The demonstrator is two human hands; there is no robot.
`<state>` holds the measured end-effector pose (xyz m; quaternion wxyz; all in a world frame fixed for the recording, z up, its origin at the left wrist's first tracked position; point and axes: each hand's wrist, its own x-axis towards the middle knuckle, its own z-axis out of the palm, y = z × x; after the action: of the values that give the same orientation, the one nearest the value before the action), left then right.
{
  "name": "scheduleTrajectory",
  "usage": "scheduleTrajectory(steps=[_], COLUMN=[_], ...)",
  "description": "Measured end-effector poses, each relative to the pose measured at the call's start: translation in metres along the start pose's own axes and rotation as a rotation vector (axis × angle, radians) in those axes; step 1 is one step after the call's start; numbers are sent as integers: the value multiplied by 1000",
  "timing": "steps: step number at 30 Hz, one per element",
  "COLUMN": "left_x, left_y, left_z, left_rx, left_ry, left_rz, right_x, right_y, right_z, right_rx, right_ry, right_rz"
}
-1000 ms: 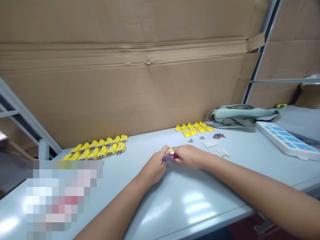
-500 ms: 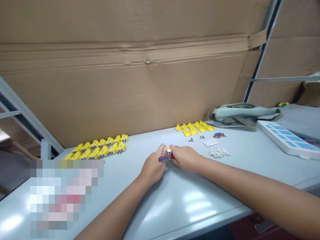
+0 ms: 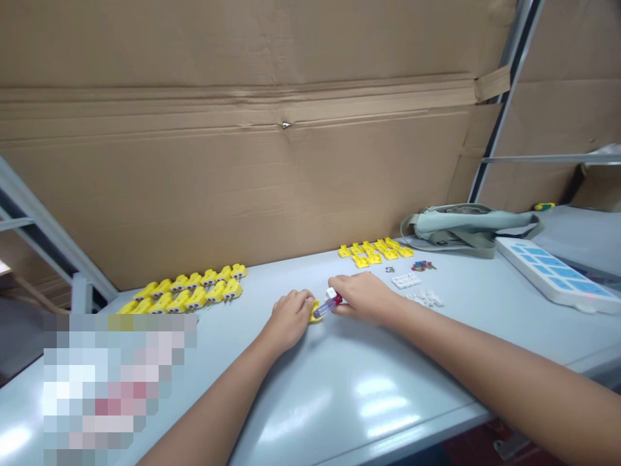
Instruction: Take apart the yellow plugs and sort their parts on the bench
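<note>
My left hand point(image 3: 289, 316) rests on the grey table point(image 3: 339, 388), fingers curled around a small yellow plastic part point(image 3: 314, 315) that mostly hides under them. My right hand point(image 3: 363, 296) is closed on a small tool with a red, white and clear purple handle point(image 3: 328, 304), its purple end angled down toward the yellow part. Both hands sit close together at the table's middle.
Two rows of yellow parts point(image 3: 189, 292) lie at the left, more yellow pieces point(image 3: 372, 252) at the back right. Near them are white plastic pieces point(image 3: 406, 280), small metal bits point(image 3: 390, 269) and coloured bits point(image 3: 423, 265). A grey-green bag point(image 3: 466, 223) and white-blue board point(image 3: 553, 272) lie right. Cardboard point(image 3: 242, 129) walls the back.
The hands drew slightly apart. My left hand slid left and lowered onto the yellow part. The tool tilted from lying flat to angled, purple end down toward the part.
</note>
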<state>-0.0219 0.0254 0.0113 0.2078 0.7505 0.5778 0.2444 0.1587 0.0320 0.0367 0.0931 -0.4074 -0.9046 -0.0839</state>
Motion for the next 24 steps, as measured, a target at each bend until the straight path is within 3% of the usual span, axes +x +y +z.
scheduleTrajectory(steps=[4,7,10,14,16,19,24], left_x=[2,-1,-7,-9,-6,2,4], left_y=[1,10,20,21,15,5,3], left_z=[-5,-8,-11,-15,-16,-18,-19], left_rx=[-55,-411,-762,-816,-884,-1101,-1291], left_ry=[61,97,-65,-179,-117,69,169], left_rz=[-22,30,41,-59,-121,-196,-219], right_x=[-4,-5,-5,-4,-5,-9,-14], right_y=[8,8,2,-6,-6,-4,-4], right_z=[-4,-3,0,3,3,0,0], right_rx=[2,32,67,94,143,289,491], right_ry=[71,143,173,121,127,98,-68], right_rz=[-30,-57,-75,-27,48,114,-137])
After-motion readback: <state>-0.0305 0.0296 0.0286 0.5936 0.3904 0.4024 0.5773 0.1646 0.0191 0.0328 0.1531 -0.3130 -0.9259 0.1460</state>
